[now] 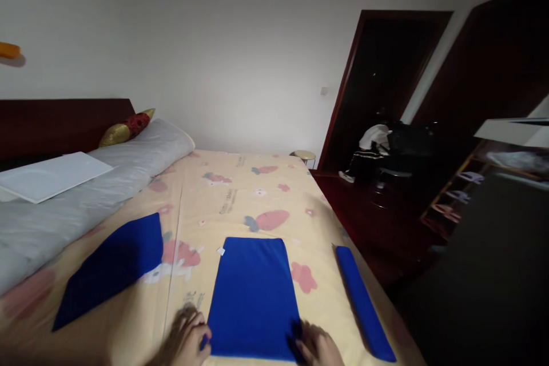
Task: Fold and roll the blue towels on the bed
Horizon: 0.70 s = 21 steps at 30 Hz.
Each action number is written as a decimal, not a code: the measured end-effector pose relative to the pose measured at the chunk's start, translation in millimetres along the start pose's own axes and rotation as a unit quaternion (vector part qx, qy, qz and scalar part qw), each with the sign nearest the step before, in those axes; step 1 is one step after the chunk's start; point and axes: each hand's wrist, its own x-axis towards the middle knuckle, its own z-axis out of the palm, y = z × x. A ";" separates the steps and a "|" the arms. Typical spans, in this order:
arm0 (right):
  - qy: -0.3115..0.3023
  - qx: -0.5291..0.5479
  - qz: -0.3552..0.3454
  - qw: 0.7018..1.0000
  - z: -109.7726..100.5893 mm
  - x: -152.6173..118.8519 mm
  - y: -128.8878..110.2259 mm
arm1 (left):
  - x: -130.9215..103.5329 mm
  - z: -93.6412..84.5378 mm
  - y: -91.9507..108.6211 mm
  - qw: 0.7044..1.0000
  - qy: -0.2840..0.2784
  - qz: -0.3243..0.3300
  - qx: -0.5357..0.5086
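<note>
A flat blue cloth point(253, 291), roughly rectangular with a small white tag point(221, 251) at its far left corner, lies on the bed in front of me. My left hand point(191, 338) is closed at its near left corner, with a bit of blue showing between the fingers. At the near right edge, my right hand point(318, 344) has its fingers bent together on the cloth. Another blue cloth point(115, 266) is spread flat to the left. On the right, near the bed's edge, lies a long narrow blue cloth point(364, 303), folded or rolled.
The bed point(240, 200) has a cream sheet printed with strawberries. A grey quilt point(141, 154) runs along its left side, bearing a white board point(55, 176) and a red-gold cushion point(127, 128). Beyond the right edge are a stool point(305, 155), a loaded chair point(394, 171) and a shoe rack point(454, 200).
</note>
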 end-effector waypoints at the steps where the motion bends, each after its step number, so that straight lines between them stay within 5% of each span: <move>1: 0.001 -0.008 -0.005 1.000 12.8 5.9 -8.6 | 7.6 6.7 17.7 1.000 0.015 -0.004 0.009; 5: 0.028 -0.053 -0.077 0.995 93.5 20.1 -55.5 | 36.1 61.0 81.2 0.996 0.080 0.011 0.044; 7: 0.074 -0.086 -0.152 0.982 133.3 17.6 -61.0 | 37.1 87.6 84.3 0.995 0.063 0.037 0.070; 9: 0.135 -0.119 -0.186 0.966 156.5 10.0 -42.7 | 25.3 101.4 61.0 0.994 0.024 0.051 0.090; 13: 0.243 -0.167 -0.104 0.950 153.4 -8.3 24.8 | -12.4 96.0 -10.2 0.991 0.006 -0.019 0.135; 15: 0.281 -0.171 -0.068 0.942 145.4 -10.9 38.0 | -18.6 92.5 -19.1 0.985 0.041 -0.041 0.160; 21: 0.202 -0.164 -0.176 0.949 154.8 20.0 -33.4 | 32.4 114.5 67.2 0.975 0.127 0.045 0.175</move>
